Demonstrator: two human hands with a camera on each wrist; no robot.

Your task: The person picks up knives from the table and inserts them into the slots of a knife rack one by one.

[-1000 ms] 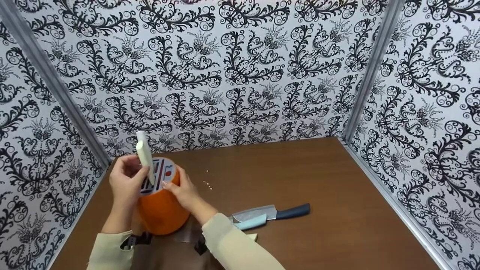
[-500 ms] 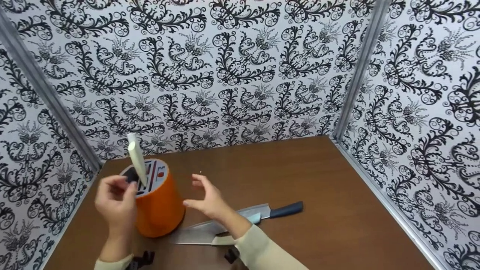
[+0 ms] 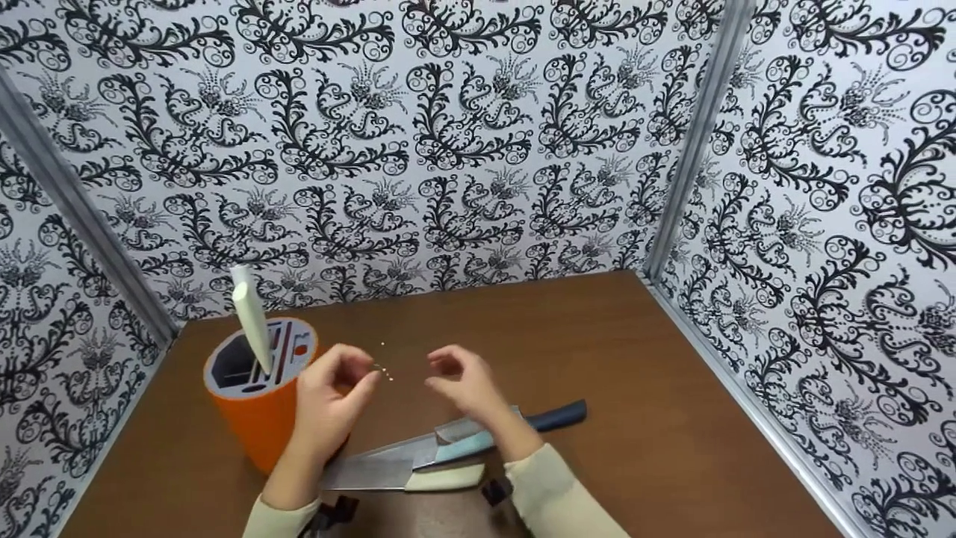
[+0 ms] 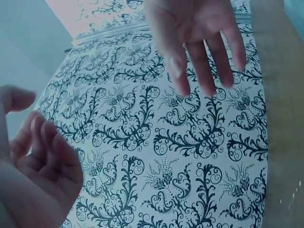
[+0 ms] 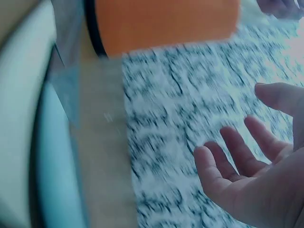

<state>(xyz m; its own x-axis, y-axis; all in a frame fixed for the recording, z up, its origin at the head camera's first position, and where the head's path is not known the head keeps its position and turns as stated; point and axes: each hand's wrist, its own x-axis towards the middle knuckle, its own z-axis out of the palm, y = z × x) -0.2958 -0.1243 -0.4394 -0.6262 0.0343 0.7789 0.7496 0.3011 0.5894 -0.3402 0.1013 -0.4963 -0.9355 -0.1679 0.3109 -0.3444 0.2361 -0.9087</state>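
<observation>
Evidently, nothing is held by either hand. The left hand (image 3: 332, 396) is raised just beside the orange knife block (image 3: 258, 433), whose right side is partly covered by it in the head view; whether the block is touched cannot be told. Its fingers are loosely bent, with the thumb kept apart from the fingertips. The right hand (image 3: 467, 381) is held farther to the right of the block, its thumb and fingers likewise parted — palm turned toward the left hand.

In the block's top, a knife with a cream handle (image 3: 252, 321) is stood at a slight tilt, and a white handle end (image 3: 239, 273) is seen behind it. To the block's right, three knives are laid on the brown table (image 3: 523, 321), overlapping in the head view: one cream-handled (image 3: 447, 478), one light-blue-handled (image 3: 464, 447) and one dark-handled (image 3: 560, 415). Pale specks (image 3: 386, 371) are scattered beyond — also right of the block.
</observation>
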